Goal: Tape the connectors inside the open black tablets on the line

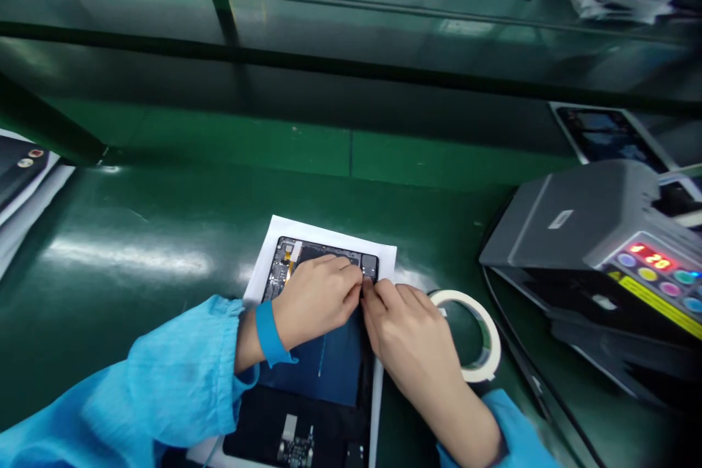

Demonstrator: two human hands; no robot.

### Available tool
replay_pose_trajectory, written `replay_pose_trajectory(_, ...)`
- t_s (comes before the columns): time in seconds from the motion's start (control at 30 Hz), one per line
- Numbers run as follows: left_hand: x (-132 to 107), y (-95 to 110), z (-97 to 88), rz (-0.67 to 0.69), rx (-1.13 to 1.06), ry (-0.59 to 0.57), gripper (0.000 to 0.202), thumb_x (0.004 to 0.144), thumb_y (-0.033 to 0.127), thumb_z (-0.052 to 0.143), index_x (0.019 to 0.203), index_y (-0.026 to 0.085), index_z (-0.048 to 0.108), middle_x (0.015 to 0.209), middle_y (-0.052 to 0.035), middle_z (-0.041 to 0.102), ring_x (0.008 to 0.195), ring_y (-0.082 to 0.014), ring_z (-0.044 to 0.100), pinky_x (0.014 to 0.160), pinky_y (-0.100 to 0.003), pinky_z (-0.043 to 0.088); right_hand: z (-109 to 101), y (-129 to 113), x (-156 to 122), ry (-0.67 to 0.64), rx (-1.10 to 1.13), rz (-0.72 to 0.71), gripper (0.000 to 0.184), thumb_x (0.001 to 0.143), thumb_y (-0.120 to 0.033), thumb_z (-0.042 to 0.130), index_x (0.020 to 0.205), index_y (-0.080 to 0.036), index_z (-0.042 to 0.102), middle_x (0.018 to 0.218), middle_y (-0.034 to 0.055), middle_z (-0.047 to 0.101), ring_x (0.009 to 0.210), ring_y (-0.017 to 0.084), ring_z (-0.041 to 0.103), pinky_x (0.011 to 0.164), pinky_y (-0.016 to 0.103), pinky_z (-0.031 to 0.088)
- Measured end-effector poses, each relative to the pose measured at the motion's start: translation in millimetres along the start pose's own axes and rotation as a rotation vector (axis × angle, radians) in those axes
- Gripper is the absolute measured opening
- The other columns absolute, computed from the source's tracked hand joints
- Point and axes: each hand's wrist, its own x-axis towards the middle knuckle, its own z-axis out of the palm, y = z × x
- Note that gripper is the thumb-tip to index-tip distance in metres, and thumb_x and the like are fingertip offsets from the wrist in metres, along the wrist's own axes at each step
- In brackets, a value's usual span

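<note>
Left hand (322, 296), grip unclear, partly hides the opened tablet (329, 373).

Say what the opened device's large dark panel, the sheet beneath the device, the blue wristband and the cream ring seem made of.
Dark panel: perhaps plastic film, given its smooth bluish sheen.
Sheet: likely paper; thin, white, matte.
Wristband: plastic or fabric, I can't tell; even blue, no weave distinguishable.
Ring: probably paper tape on a roll; matte, cream, small tab at its rim.

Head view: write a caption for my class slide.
Left hand and right hand close together over an opened tablet, near a tape roll.
</note>
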Motion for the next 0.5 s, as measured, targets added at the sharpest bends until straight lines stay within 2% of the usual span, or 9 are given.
replay_pose_trajectory(0.13, 2.4, 3.1, 1.0, -0.020, -0.039, 0.030, 0.015, 0.085, 0.014, 0.050, 0.073, 0.016, 0.059, 0.069, -0.0011, 0.057, 0.071, -0.0157, 0.058, 0.070, -0.028, 0.049, -0.3, -10.8, -13.9, -0.017, 0.027, 0.083, 0.034, 0.087, -0.025, 0.049, 0.116, -0.011, 0.058, 0.082, 0.0080, 0.058, 0.075, 0.023, 0.053, 0.069, 0.038, 0.042)
replay_pose_trajectory(0.2, 0.0, 4.4, -3.8, -0.017, -0.030, 0.049, 0.013, 0.083, 0.013, 0.052, 0.074, 0.016, 0.060, 0.071, -0.0007, 0.059, 0.072, -0.0150, 0.059, 0.070, -0.027, 0.050, -3.5, -10.9, -23.3, 0.032, 0.081, 0.088, 0.040, 0.089, -0.031, 0.048, 0.123, -0.010, 0.053, 0.088, 0.0087, 0.059, 0.079, 0.023, 0.053, 0.074, 0.039, 0.043)
replay_pose_trajectory(0.27, -11.1, 2.8, -16.1, -0.023, -0.056, 0.073, 0.008, 0.083, 0.014, 0.055, 0.082, 0.017, 0.063, 0.080, -0.0016, 0.063, 0.080, -0.0150, 0.061, 0.075, -0.027, 0.051, -8.2, -8.9, -33.9, 0.133, 0.120, 0.082, 0.040, 0.090, -0.031, 0.047, 0.124, -0.010, 0.052, 0.094, 0.0096, 0.061, 0.083, 0.022, 0.053, 0.083, 0.040, 0.042)
replay_pose_trajectory(0.33, -33.7, -2.7, -36.1, -0.086, -0.167, 0.101, 0.013, 0.083, 0.019, 0.057, 0.095, 0.020, 0.063, 0.098, -0.0036, 0.065, 0.094, -0.0164, 0.061, 0.086, -0.030, 0.051, -11.8, -7.4, -43.9, 0.239, 0.148, 0.087, 0.033, 0.090, -0.028, 0.048, 0.117, -0.011, 0.056, 0.095, 0.0091, 0.063, 0.082, 0.021, 0.053, 0.084, 0.038, 0.040)
replay_pose_trajectory(0.4, -66.1, -10.9, -60.1, -0.254, -0.342, 0.120, 0.022, 0.085, 0.029, 0.057, 0.105, 0.024, 0.062, 0.115, -0.0051, 0.062, 0.108, -0.0198, 0.058, 0.094, -0.035, 0.049, -11.9, -7.7, -51.1, 0.301, 0.185, 0.084, 0.023, 0.090, -0.024, 0.049, 0.106, -0.013, 0.061, 0.089, 0.0072, 0.064, 0.078, 0.019, 0.054, 0.078, 0.034, 0.040)
replay_pose_trajectory(0.5, -117.9, -21.0, -89.5, -0.651, -0.562, 0.107, 0.034, 0.082, 0.044, 0.061, 0.111, 0.026, 0.062, 0.128, -0.0058, 0.057, 0.117, -0.0266, 0.055, 0.097, -0.041, 0.049, -6.1, -11.7, -54.2, 0.265, 0.228, 0.071, 0.023, 0.093, -0.023, 0.042, 0.101, -0.014, 0.063, 0.085, 0.0056, 0.064, 0.074, 0.017, 0.055, 0.070, 0.032, 0.040)
